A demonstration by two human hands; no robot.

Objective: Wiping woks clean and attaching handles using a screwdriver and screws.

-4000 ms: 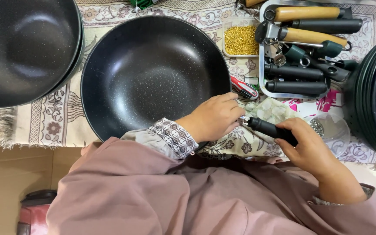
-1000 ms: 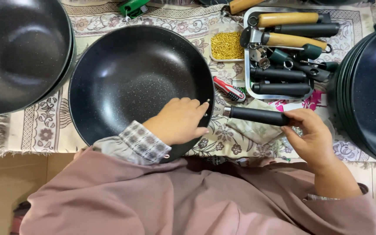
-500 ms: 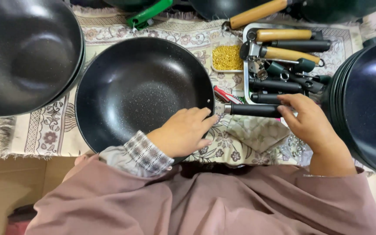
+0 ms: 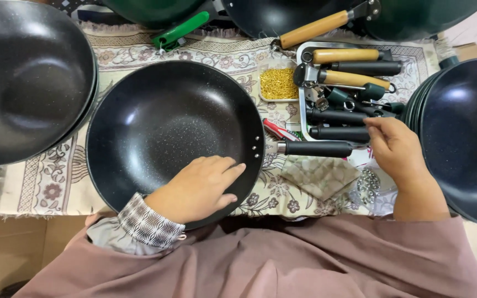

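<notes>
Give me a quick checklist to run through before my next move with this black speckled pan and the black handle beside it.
1. Left hand flat inside the black speckled pan, steadying it: ok.
2. Black handle lined up at the pan's riveted rim: ok.
3. Handle fastened to the pan: cannot tell.
4. Right hand gripping the handle: not ok, it is at the handle's end, fingers open.
5. Dish of small gold parts close by: ok.

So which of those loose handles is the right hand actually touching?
The black handle lying against the middle pan's rim, under the right hand; the others lie in the metal tray.
</notes>
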